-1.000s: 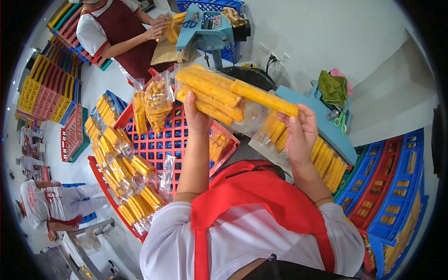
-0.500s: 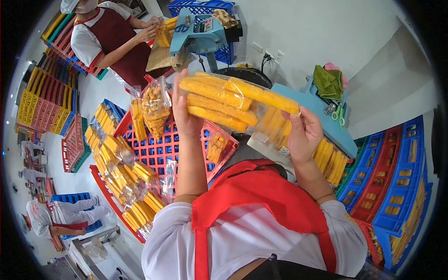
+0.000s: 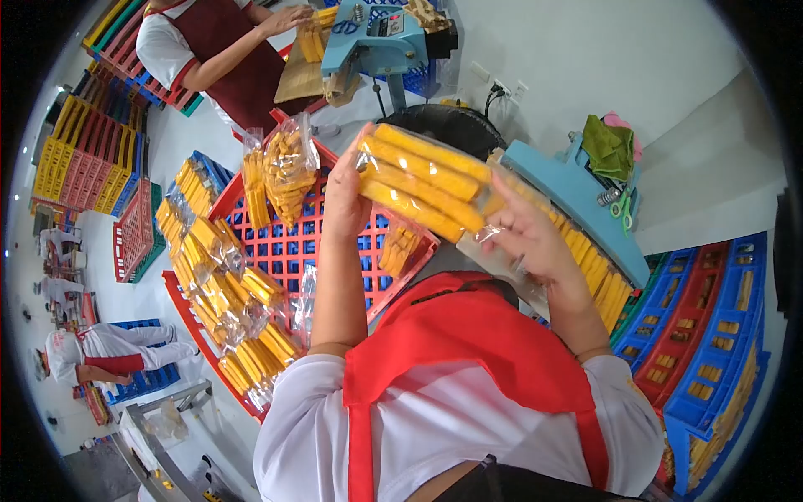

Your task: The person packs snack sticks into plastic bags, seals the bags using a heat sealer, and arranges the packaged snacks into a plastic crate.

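Note:
My left hand (image 3: 345, 197) grips the closed end of a clear plastic bag of yellow snack sticks (image 3: 422, 171), its fingers mostly behind the bag. Several long, rough-surfaced sticks lie side by side inside, held in front of my chest. At the other end of the bag, my right hand (image 3: 531, 234) has its fingers bent around the loose plastic, the index finger stretched along the edge. Below and behind that hand, more yellow sticks (image 3: 598, 272) lie in a row beside a light-blue sealing machine (image 3: 535, 180).
A red crate (image 3: 276, 289) holds a bag of smaller snack pieces (image 3: 290, 171). Filled bags (image 3: 222, 289) are piled on its left. A co-worker (image 3: 222, 58) stands by another blue sealer (image 3: 376, 46). Green scissors (image 3: 621, 209) hang on the nearer machine. Stacked blue crates (image 3: 728, 335) stand right.
The top stick, which stuck out toward my right hand, now lies in the bag with the others. My right hand has moved left onto the bag's end. The view has shifted slightly.

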Tool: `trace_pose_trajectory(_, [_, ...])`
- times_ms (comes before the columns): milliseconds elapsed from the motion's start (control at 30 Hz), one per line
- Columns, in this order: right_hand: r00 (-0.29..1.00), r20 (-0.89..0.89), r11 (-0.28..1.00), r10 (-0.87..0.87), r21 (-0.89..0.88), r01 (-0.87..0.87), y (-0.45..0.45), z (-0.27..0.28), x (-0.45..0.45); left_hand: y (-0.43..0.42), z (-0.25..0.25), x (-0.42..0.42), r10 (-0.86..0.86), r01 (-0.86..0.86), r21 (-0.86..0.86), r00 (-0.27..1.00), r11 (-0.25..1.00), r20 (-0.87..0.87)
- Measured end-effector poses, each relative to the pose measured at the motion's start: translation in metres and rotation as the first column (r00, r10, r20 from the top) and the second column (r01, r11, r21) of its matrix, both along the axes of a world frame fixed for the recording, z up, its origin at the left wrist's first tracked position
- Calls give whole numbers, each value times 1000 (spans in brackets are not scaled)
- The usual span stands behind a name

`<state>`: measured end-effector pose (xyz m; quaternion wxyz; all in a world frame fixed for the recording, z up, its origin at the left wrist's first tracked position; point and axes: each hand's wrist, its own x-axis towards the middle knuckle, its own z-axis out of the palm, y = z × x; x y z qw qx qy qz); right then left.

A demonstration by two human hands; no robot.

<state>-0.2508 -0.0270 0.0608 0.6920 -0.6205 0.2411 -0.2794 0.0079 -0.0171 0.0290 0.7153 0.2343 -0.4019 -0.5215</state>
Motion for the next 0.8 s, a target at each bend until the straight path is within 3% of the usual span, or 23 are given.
trace_pose_trajectory(33, [991, -126, 999, -38, -31, 35, -3, 2, 2, 2, 2, 0, -8, 10, -28, 998, 1000, 70])
trace_pose_trajectory(67, [990, -131, 999, -41, 30, 45, -6, 4, 5, 4, 4, 0, 26, -32, 41, 989, 999, 145])
trace_pose_trajectory(167, [999, -40, 986, 2, 164, 5, -9, 6, 9, 9, 6, 4, -21, 15, 40, 989, 999, 147])
trace_pose_trajectory(233, [999, -24, 984, -28, 173, 32, -14, 1, 13, 11, 6, 6, -41, 35, 56, 993, 998, 110])
trace_pose_trajectory(300, [998, -7, 982, -55, 180, 56, -17, 0, 14, 12, 5, 7, -22, 0, 110, 980, 994, 196])
trace_pose_trajectory(400, [996, -58, 995, -66, 66, 70, -19, 5, 14, 14, 1, 14, 0, -23, 97, 973, 995, 231])
trace_pose_trajectory(467, [979, -59, 977, -197, 76, 201, -14, 8, 16, 16, -5, 17, 17, -41, 94, 970, 995, 243])
trace_pose_trajectory(533, [975, -49, 970, -216, 101, 220, -15, 2, 16, 16, -11, 18, 13, -46, 111, 959, 993, 284])
trace_pose_trajectory(633, [979, -39, 975, -199, 91, 201, -19, 1, 13, 17, -18, 13, -26, -1, 207, 992, 978, 126])
trace_pose_trajectory(667, [987, -43, 986, -155, 57, 158, -19, 2, 11, 15, -24, 15, -94, 78, 193, 993, 978, 75])
trace_pose_trajectory(800, [983, -142, 989, -118, 75, 130, -14, 0, 13, 25, -9, 2, -81, 80, 196, 997, 977, -7])
